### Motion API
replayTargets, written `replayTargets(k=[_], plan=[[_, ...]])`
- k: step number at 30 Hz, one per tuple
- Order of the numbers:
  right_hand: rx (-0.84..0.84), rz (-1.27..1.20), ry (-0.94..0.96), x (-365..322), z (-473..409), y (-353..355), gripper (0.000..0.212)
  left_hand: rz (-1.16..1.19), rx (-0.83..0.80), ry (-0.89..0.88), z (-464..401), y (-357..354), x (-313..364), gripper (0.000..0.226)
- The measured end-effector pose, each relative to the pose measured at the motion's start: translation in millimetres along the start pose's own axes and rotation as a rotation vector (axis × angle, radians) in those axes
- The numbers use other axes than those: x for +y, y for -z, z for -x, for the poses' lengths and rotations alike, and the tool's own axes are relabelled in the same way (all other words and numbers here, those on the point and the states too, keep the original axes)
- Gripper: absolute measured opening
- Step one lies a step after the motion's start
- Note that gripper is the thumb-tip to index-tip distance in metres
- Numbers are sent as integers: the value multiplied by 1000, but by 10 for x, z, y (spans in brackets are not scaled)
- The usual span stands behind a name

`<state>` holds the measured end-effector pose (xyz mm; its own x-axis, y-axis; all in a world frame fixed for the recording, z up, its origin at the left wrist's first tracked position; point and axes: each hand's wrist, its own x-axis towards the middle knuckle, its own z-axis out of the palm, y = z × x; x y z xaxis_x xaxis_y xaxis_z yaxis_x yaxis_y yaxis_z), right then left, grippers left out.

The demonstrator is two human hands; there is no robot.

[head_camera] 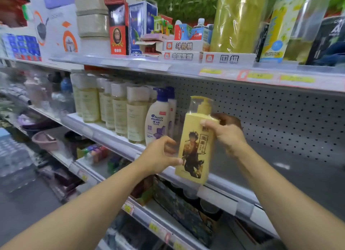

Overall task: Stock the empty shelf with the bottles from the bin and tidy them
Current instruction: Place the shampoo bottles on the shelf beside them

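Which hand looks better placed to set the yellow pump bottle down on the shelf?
Probably the right hand: it grips the yellow pump bottle near its shoulder, on the empty side of the shelf. The left hand only steadies the lower edge, beside the white shampoo bottle.

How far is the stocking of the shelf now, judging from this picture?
Done: clear bottles and white pump bottles already stand in rows on the left part of the shelf. In hand: the right hand grips a yellow pump bottle near its top, the left hand steadies its lower side, above the shelf's front edge. Left: the shelf to the right is bare. The bin is not in view.
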<state>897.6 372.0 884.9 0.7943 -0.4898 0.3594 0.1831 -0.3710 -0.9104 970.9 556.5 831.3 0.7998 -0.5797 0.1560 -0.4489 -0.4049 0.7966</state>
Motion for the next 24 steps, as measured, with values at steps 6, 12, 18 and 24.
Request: replayTargets(k=[6, 12, 18, 24], plan=[[105, 51, -18, 45, -120, 161, 26, -121, 60, 86, 108, 50, -114, 47], [166, 146, -48, 127, -111, 309, 26, -161, 47, 87, 84, 74, -191, 43], [149, 202, -55, 128, -89, 420, 29, -281, 24, 82, 43, 97, -292, 39], [126, 226, -80, 125, 1, 396, 34, -391, -11, 53, 49, 123, -371, 37]])
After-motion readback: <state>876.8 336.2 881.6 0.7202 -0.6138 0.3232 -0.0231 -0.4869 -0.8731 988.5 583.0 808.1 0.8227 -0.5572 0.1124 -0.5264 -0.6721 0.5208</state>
